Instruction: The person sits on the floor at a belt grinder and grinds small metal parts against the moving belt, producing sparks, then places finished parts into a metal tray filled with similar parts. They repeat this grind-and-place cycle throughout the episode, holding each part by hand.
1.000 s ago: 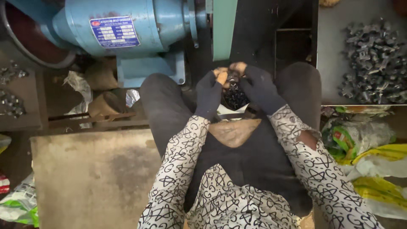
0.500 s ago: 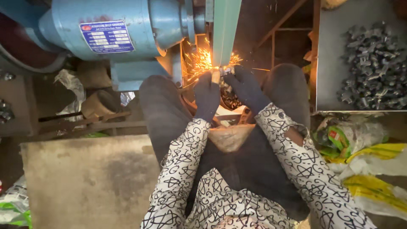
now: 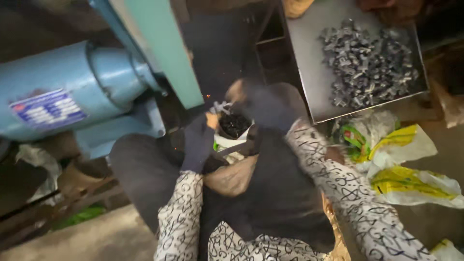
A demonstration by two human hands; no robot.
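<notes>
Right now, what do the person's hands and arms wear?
Both hands wear dark fabric gloves, left hand and right hand; fingertips show where the gloves are worn through. Both arms have long white sleeves with a black scribbled pattern of hearts and lines.

On my left I see a rectangular label plate [image 3: 48,110] fixed to the side of the blue motor housing [image 3: 72,82], blue with a red band along its top and pale lines across it, tilted slightly in my view. On my right, on the floor below the grey metal tray [image 3: 309,58], lies a heap of crumpled plastic bags: one green and white [image 3: 356,137] nearest my right sleeve, one yellow and white [image 3: 403,142] just beside it, and a larger white one with a yellow panel [image 3: 415,186] below them. A yellow-white corner of another bag [image 3: 447,251] shows at the bottom right edge.
</notes>
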